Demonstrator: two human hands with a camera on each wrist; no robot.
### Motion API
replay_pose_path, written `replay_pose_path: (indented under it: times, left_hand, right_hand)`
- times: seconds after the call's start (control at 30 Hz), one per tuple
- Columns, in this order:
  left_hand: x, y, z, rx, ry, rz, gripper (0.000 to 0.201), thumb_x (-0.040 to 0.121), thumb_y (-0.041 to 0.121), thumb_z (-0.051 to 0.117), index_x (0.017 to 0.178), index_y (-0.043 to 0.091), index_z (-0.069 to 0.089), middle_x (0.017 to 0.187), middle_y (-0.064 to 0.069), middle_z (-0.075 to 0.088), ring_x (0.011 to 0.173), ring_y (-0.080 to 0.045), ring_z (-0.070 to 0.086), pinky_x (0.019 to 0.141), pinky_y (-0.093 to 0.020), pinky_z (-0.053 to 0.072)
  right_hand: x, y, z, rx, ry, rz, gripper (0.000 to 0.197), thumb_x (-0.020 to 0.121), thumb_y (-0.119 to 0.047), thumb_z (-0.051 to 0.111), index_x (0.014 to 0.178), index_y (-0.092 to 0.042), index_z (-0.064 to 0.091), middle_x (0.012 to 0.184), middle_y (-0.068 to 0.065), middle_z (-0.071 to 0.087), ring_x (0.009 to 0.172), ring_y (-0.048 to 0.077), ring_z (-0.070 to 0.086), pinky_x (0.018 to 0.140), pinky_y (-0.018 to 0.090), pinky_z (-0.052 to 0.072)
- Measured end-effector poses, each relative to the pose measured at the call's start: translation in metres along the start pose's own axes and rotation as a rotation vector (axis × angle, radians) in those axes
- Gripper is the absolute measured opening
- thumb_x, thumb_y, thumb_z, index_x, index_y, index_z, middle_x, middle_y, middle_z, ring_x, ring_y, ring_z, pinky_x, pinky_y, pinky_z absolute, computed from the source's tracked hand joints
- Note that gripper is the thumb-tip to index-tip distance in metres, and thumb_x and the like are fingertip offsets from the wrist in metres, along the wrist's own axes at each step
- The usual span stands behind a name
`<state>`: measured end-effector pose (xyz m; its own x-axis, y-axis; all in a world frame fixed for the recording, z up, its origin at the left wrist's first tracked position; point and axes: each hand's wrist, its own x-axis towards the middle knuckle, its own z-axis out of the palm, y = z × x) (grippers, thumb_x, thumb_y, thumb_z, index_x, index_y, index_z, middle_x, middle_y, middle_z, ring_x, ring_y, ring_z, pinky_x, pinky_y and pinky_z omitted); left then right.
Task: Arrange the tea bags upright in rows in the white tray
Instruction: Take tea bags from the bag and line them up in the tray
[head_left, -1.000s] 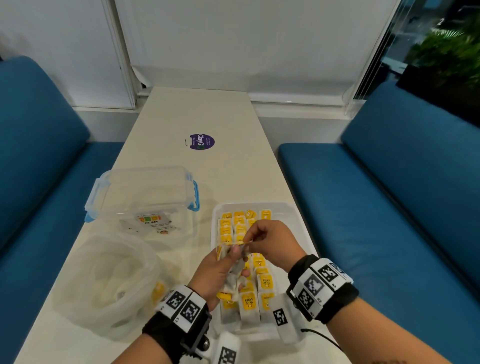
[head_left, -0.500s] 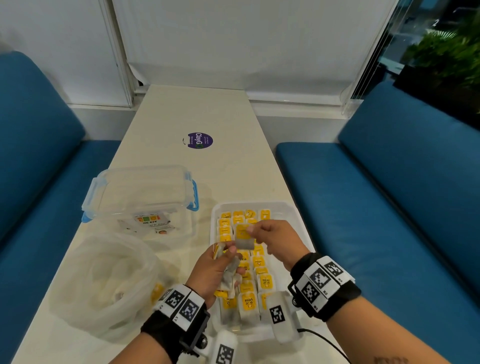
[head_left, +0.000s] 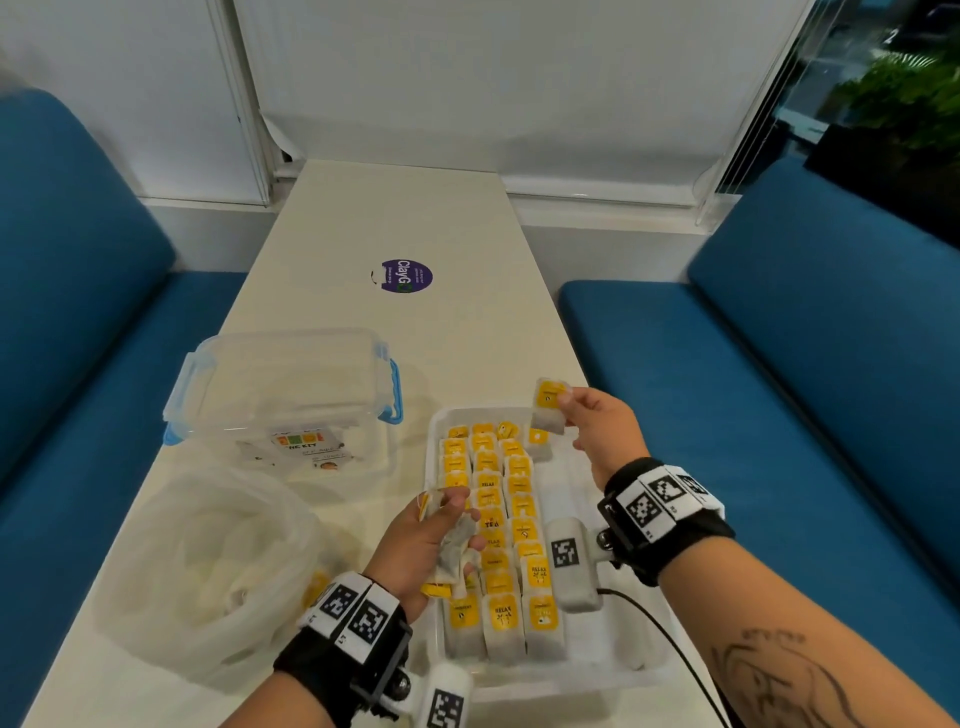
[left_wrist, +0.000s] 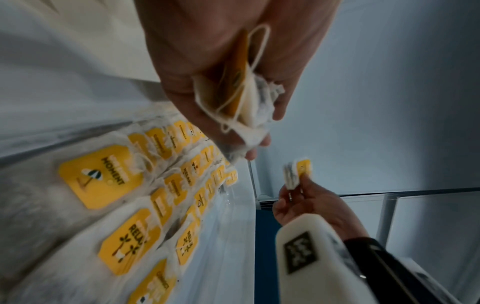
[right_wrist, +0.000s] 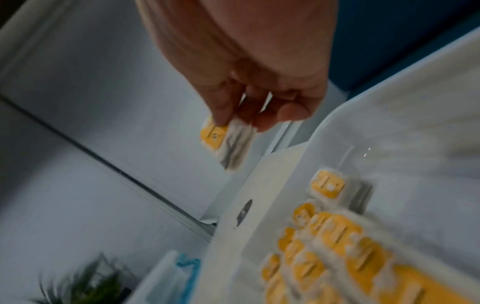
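Papery tea bags (head_left: 548, 412) in hands (head_left: 602, 431).

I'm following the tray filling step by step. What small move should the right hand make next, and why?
Probably lower the single tea bag pinched by the right hand into the white tray, beside the lone bag starting the fourth row. It hangs over that far corner; the left hand holds spare bags.

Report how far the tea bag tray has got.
Done: three rows of tea bags fill the left part of the white tray. In hand: the right hand pinches one tea bag above the far end, where a fourth row has one bag; the left hand holds a bunch. Left: the tray's right side.
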<state>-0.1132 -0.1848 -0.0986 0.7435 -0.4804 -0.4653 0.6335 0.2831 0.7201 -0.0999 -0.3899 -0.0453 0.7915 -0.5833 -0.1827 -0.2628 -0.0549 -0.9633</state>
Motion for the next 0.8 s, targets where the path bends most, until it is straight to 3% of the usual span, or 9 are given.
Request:
replay_pose_path:
  times: [0.1, 0.2, 0.3, 0.43, 0.57, 0.7, 0.8]
  left_hand:
    - [0.000, -0.001, 0.000, -0.012, -0.002, -0.003, 0.017, 0.090, 0.016, 0.054, 0.106, 0.009, 0.057, 0.087, -0.013, 0.062, 0.053, -0.020, 0.062, 0.040, -0.023, 0.044]
    - [0.000, 0.000, 0.000, -0.004, -0.006, -0.007, 0.018, 0.091, 0.016, 0.054, 0.107, 0.010, 0.058, 0.088, -0.012, 0.063, 0.053, -0.019, 0.063, 0.041, -0.023, 0.045]
    - [0.000, 0.000, -0.001, -0.008, -0.006, -0.016, 0.022, 0.090, 0.016, 0.054, 0.111, 0.009, 0.057, 0.089, -0.012, 0.062, 0.055, -0.020, 0.063, 0.041, -0.024, 0.045]
    - [0.000, -0.001, -0.002, -0.012, -0.005, -0.014, 0.029, 0.083, 0.018, 0.058, 0.110, 0.009, 0.057, 0.087, -0.013, 0.062, 0.056, -0.021, 0.062, 0.041, -0.023, 0.044]
    - [-0.001, 0.000, -0.001, -0.008, -0.011, -0.005, 0.036, 0.074, 0.022, 0.062, 0.107, 0.010, 0.057, 0.086, -0.012, 0.063, 0.056, -0.022, 0.062, 0.041, -0.023, 0.044]
    - [-0.001, 0.000, -0.001, -0.015, -0.006, -0.014, 0.025, 0.083, 0.018, 0.057, 0.107, 0.010, 0.057, 0.084, -0.011, 0.065, 0.056, -0.021, 0.062, 0.040, -0.023, 0.043]
    - [-0.002, 0.000, 0.001, -0.014, 0.006, -0.017, 0.027, 0.080, 0.020, 0.059, 0.105, 0.009, 0.058, 0.083, -0.012, 0.066, 0.055, -0.022, 0.062, 0.040, -0.023, 0.043]
  right_hand:
    - [0.026, 0.022, 0.000, -0.392, 0.073, 0.017, 0.018, 0.093, -0.011, 0.051, 0.083, -0.008, 0.065, 0.082, 0.006, 0.059, 0.079, 0.021, 0.053, 0.068, 0.027, 0.042]
    - [0.042, 0.041, 0.001, -0.688, 0.010, 0.104, 0.025, 0.094, -0.007, 0.045, 0.108, -0.002, 0.065, 0.112, 0.014, 0.064, 0.106, 0.029, 0.059, 0.085, 0.031, 0.045]
    - [0.049, 0.051, 0.006, -0.840, -0.057, 0.167, 0.033, 0.097, -0.006, 0.040, 0.124, -0.001, 0.057, 0.129, 0.015, 0.057, 0.121, 0.029, 0.053, 0.101, 0.033, 0.042]
    - [0.058, 0.058, 0.010, -0.887, -0.123, 0.231, 0.038, 0.099, -0.007, 0.037, 0.134, -0.004, 0.049, 0.140, 0.013, 0.049, 0.129, 0.028, 0.046, 0.109, 0.034, 0.037]
    - [0.064, 0.065, 0.014, -0.911, -0.131, 0.219, 0.034, 0.097, -0.011, 0.044, 0.129, -0.005, 0.054, 0.133, 0.013, 0.055, 0.124, 0.029, 0.051, 0.104, 0.033, 0.041]
    - [0.065, 0.069, 0.018, -0.944, -0.094, 0.196, 0.031, 0.096, -0.011, 0.046, 0.123, -0.003, 0.057, 0.127, 0.013, 0.060, 0.117, 0.028, 0.057, 0.096, 0.030, 0.045]
    - [0.063, 0.068, 0.018, -0.991, -0.098, 0.167, 0.031, 0.095, -0.008, 0.046, 0.123, -0.001, 0.056, 0.126, 0.014, 0.059, 0.117, 0.029, 0.056, 0.095, 0.031, 0.045]
